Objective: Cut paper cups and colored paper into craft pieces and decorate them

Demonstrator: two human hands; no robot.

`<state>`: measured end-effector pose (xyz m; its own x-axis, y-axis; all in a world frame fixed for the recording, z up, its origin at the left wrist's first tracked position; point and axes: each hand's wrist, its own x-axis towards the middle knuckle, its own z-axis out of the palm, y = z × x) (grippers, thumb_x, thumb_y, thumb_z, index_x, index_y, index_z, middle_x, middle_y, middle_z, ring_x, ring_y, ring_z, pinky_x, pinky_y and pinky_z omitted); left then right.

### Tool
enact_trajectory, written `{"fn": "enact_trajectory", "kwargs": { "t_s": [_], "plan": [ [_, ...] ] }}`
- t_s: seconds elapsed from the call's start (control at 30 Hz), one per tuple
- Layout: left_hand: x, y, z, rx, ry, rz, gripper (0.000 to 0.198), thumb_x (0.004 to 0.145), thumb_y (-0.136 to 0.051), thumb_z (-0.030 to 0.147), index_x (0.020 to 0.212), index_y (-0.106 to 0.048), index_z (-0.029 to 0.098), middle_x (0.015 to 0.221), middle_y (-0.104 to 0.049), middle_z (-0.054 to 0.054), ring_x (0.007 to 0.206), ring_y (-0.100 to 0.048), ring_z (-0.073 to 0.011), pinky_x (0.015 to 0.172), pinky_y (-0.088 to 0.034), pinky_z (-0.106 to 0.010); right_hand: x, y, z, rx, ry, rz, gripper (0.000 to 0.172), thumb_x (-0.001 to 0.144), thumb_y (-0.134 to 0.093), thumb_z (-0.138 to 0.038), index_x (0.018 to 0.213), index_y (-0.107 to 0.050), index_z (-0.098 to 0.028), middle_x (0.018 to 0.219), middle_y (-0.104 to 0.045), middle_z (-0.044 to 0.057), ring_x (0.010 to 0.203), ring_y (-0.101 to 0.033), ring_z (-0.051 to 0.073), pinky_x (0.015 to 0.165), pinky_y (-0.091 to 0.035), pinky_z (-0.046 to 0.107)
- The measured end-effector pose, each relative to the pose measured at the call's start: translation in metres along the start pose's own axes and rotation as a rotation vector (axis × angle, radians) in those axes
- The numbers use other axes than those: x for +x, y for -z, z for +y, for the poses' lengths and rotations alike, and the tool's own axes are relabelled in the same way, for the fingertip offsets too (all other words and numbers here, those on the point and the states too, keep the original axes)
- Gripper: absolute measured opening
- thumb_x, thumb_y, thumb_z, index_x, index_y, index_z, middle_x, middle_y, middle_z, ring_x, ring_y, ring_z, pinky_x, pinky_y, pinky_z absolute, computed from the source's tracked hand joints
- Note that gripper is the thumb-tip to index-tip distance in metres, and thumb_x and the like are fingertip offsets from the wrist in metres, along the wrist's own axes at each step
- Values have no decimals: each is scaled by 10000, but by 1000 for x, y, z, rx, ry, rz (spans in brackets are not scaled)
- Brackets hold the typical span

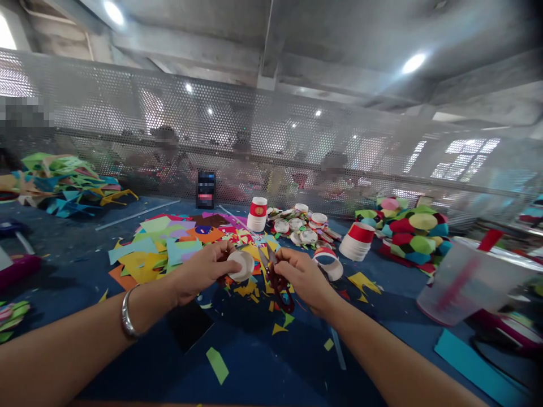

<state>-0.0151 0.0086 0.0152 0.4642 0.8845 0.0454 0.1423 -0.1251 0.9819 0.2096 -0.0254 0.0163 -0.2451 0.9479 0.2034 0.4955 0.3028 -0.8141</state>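
Between the thumb and fingers of my left hand [206, 270] is a white paper cup piece [244, 267], its round side facing me. My right hand [303, 277] grips scissors [279, 285] with dark red handles. The blades point up and away, just right of the paper cup piece, and appear slightly apart. A cut paper cup ring [333, 269] lies beside my right hand. Coloured paper scraps [146, 265] spread beyond and beneath both hands. Behind them stands a stack of red and white paper cups [257, 215].
Cut cup bottoms [302, 226] are heaped behind my right hand, near a tilted cup stack [356, 242]. Colourful paper balls [413, 234] and a plastic drink cup [464, 280] stand right. A paper pile [63, 183] lies left; a phone [206, 190] leans against the perforated screen [237, 130].
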Motion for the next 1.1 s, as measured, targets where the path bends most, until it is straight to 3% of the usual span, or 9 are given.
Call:
{"fn": "enact_trajectory", "kwargs": {
  "t_s": [0.17, 0.3, 0.5, 0.6, 0.8, 0.97, 1.1],
  "plan": [
    [-5, -4, 6, -128, 78, -60, 233, 783, -677, 310, 945, -559, 191, 889, -630, -7, 795, -608, -158, 614, -455, -252, -6, -6, -13, 424, -112, -64, 48, 812, -450, -247, 799, -474, -207, 708, -661, 11, 582, -660, 160, 553, -512, 282],
    [-7, -4, 10, -235, 147, -118, 292, 779, -692, 282, 1037, -581, 201, 965, -644, -22, 844, -652, -171, 626, -451, -249, -8, -6, -19, 657, -215, -94, 86, 790, -526, -267, 809, -459, -216, 690, -668, 6, 463, -609, 137, 408, -435, 228],
    [-9, -4, 10, -265, 89, -168, 309, 774, -724, 255, 1045, -593, 184, 957, -661, -36, 864, -636, -158, 664, -453, -244, -10, -7, -21, 620, -183, -100, 214, 898, -556, -357, 774, -454, -216, 557, -573, -57, 346, -363, 41, 322, -216, 154],
    [-9, -5, 8, -227, 41, -161, 333, 761, -739, 243, 1054, -590, 188, 973, -670, -38, 883, -632, -158, 706, -457, -246, -10, -7, -21, 626, -171, -126, 292, 934, -545, -461, 790, -462, -221, 508, -531, -79, 334, -287, 39, 321, -167, 161],
    [-2, -4, -1, -61, -92, -38, 339, 772, -745, 369, 1004, -566, 198, 932, -666, -31, 834, -624, -168, 706, -470, -271, -11, -7, -22, 596, -170, -152, 359, 947, -523, -538, 795, -490, -214, 473, -522, -75, 327, -253, 40, 325, -121, 183],
    [1, -5, -5, -3, -156, -61, 333, 788, -729, 401, 926, -503, 199, 805, -616, 3, 723, -577, -143, 667, -459, -272, -12, -7, -22, 603, -176, -186, 365, 942, -538, -528, 839, -601, -184, 461, -472, -75, 332, -239, 40, 329, -109, 206],
    [3, -6, -10, 82, -294, -55, 329, 823, -696, 399, 851, -430, 207, 802, -538, 27, 685, -498, -110, 608, -396, -237, -12, -7, -23, 634, -180, -207, 357, 933, -561, -518, 858, -619, -173, 476, -417, -88, 357, -213, 38, 338, -98, 200]
  ]
}}
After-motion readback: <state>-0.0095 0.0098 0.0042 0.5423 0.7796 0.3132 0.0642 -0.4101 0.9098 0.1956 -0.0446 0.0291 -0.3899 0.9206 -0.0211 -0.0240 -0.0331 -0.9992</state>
